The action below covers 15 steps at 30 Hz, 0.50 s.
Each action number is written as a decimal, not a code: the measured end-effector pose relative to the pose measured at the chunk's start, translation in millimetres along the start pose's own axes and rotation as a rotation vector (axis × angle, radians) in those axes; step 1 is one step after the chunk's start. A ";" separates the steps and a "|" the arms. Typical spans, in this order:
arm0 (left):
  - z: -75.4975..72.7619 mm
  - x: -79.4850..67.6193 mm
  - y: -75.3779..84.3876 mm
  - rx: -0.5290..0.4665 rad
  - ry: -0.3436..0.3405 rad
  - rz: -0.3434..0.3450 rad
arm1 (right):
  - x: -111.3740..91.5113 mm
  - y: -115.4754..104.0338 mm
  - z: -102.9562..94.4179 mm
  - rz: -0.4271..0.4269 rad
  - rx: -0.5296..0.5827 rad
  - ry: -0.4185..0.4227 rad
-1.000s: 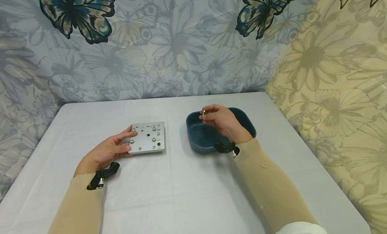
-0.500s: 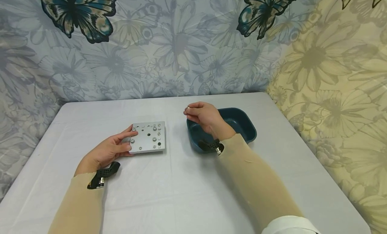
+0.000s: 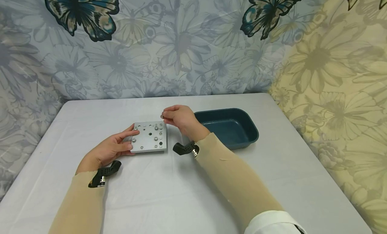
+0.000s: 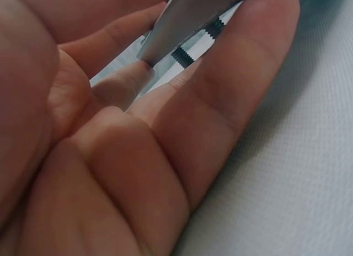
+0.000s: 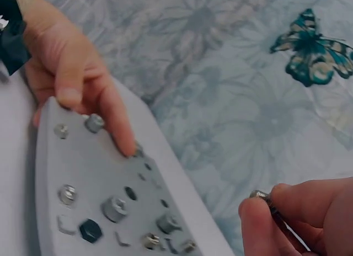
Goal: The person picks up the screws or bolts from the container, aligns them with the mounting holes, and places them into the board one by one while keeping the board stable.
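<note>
In the head view my left hand [image 3: 105, 149] grips the left edge of a flat silver metal plate [image 3: 145, 144], thumb and fingers on either side of it. Socket-head screws [image 5: 115, 208] of several sizes and a black hex bolt [image 5: 91, 230] sit in the plate, among a few bare holes. Threaded screw ends [image 4: 182, 57] stick out beneath it in the left wrist view. Just beyond the plate's far right corner is my right hand [image 3: 183, 122]. Its thumb and fingertips pinch a small metal screw [image 5: 260, 195], mostly hidden by the fingers.
Right of the plate, a dark blue rectangular basin [image 3: 253, 135] stands on the table, partly behind my right wrist. White cloth covers the table [image 3: 145, 193]. A flowered fabric backdrop [image 3: 181, 59] hangs behind its far edge.
My right hand has travelled left from over the basin to the plate's far right corner, carrying the screw. The left hand still holds the plate in about the same place.
</note>
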<state>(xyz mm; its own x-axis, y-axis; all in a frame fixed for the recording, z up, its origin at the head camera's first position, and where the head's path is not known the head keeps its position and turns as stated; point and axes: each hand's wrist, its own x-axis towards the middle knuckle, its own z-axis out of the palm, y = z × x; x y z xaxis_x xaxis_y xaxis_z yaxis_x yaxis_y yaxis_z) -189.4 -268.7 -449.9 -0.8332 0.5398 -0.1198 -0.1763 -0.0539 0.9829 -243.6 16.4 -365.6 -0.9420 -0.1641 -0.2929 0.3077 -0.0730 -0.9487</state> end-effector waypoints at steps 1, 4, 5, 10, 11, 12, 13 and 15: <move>0.1 0.1 0.2 0.001 0.001 -0.002 | 0.8 2.3 4.7 -0.006 -0.025 0.001; 0.3 0.0 0.5 -0.001 0.003 -0.006 | 3.3 10.4 18.1 -0.030 -0.137 0.010; 0.4 0.0 0.4 -0.002 0.003 -0.006 | 4.0 13.2 22.0 -0.036 -0.185 0.016; 0.3 0.0 0.0 -0.002 0.002 -0.004 | 3.8 23.5 34.9 -0.044 -0.381 0.032; 0.2 0.2 -0.1 0.001 0.003 -0.004 | 3.2 25.0 35.9 -0.049 -0.407 0.025; 0.1 0.1 -0.1 0.003 0.004 -0.005 | 2.6 26.1 36.6 -0.054 -0.430 0.016; 0.0 0.2 -0.1 0.004 0.004 -0.007 | 2.0 27.0 37.0 -0.061 -0.446 0.005; -0.3 0.3 0.1 0.009 0.003 -0.007 | 0.9 28.1 37.8 -0.070 -0.477 -0.017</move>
<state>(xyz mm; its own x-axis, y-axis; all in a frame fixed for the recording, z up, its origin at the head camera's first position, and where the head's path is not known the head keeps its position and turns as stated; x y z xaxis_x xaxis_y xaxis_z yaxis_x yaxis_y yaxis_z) -189.8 -268.8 -449.9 -0.8339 0.5372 -0.1268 -0.1769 -0.0424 0.9833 -230.8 -23.0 -388.0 -0.9547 -0.1910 -0.2283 0.1440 0.3748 -0.9159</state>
